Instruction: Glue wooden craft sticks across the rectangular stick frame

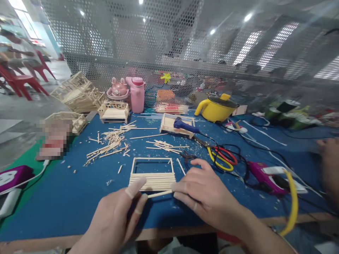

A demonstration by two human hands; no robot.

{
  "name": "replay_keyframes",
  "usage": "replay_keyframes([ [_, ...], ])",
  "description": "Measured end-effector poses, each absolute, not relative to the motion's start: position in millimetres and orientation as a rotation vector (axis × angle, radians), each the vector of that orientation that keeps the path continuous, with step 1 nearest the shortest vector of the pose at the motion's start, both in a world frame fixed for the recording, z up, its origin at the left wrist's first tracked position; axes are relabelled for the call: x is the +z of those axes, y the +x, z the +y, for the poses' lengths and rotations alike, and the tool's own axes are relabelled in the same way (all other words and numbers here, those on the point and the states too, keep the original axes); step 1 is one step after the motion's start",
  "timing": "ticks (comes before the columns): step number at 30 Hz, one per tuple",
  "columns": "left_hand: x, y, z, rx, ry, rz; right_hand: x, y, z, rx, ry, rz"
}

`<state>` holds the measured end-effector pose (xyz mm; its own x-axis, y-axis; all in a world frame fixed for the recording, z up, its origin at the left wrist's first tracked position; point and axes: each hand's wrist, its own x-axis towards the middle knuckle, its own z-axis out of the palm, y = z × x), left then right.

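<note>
A small wooden stick frame (152, 181) lies flat on the blue tabletop, its near part covered by several sticks side by side and its far part bare. Along its near edge is a single wooden stick (159, 193), slightly tilted. My left hand (115, 213) pinches the left end of this stick, with the thumb by the frame's near left corner. The right end is between the fingertips of my right hand (208, 192), which touch the frame's near right corner. White covers wrap some fingertips on both hands.
Loose sticks (115, 139) lie beyond the frame. A blue glue gun (185, 126) rests on a small wooden piece (168, 120). Red- and yellow-handled tools (219, 162), cables and a purple power strip (265, 178) are on the right. A yellow pot (217, 110) and pink bottle (137, 97) stand behind.
</note>
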<state>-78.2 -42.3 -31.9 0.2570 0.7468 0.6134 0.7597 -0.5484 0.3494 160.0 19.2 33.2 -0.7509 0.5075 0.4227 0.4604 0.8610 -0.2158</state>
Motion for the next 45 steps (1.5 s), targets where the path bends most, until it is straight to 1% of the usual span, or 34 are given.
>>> replay_keyframes([
  [5, -25.1, -66.4, -29.7, -1.097, -2.559, -1.320, 16.2, 169.2, 12.5, 0.188, -0.808, -2.405],
  [10, -28.0, -62.4, -27.0, -0.984, -2.628, -1.266, 15.4, 169.6, 9.1, 0.195, -0.878, -2.361],
  [13, -27.8, -62.9, -26.9, -1.050, -2.617, -1.293, 13.0, 171.4, 12.1, 0.192, -0.842, -2.401],
  [15, -28.8, -67.8, -27.8, -1.193, -2.449, -1.470, 8.3, 173.4, 19.2, 0.139, -0.883, -2.367],
  [19, -42.2, -86.0, -32.0, -1.570, -1.904, -2.053, -3.1, 170.9, 37.7, 0.102, -0.960, -2.284],
  [21, -52.0, -92.6, -34.2, -1.636, -1.903, -2.224, -7.2, 165.4, 44.6, 0.117, -0.951, -2.295],
  [23, -59.3, -94.7, -35.7, -1.621, -2.007, -2.275, -9.9, 159.7, 49.1, 0.126, -0.941, -2.310],
  [28, -59.3, -89.5, -36.7, -1.545, -2.084, -2.294, -14.2, 155.5, 54.6, 0.143, -0.951, -2.335],
  [31, -54.9, -86.7, -35.9, -1.441, -2.087, -2.257, -15.9, 157.5, 56.0, 0.145, -0.956, -2.353],
  [36, -49.3, -78.1, -32.7, -1.127, -2.089, -2.043, -18.6, 158.4, 57.6, 0.150, -0.950, -2.356],
  [41, -38.8, -52.7, -24.2, -0.770, -2.141, -1.899, -20.8, 157.6, 58.6, 0.193, -0.968, -2.359],
  [45, -36.6, -32.5, -13.5, -0.617, -2.295, -1.784, -20.7, 156.0, 57.0, 0.233, -0.992, -2.365],
])
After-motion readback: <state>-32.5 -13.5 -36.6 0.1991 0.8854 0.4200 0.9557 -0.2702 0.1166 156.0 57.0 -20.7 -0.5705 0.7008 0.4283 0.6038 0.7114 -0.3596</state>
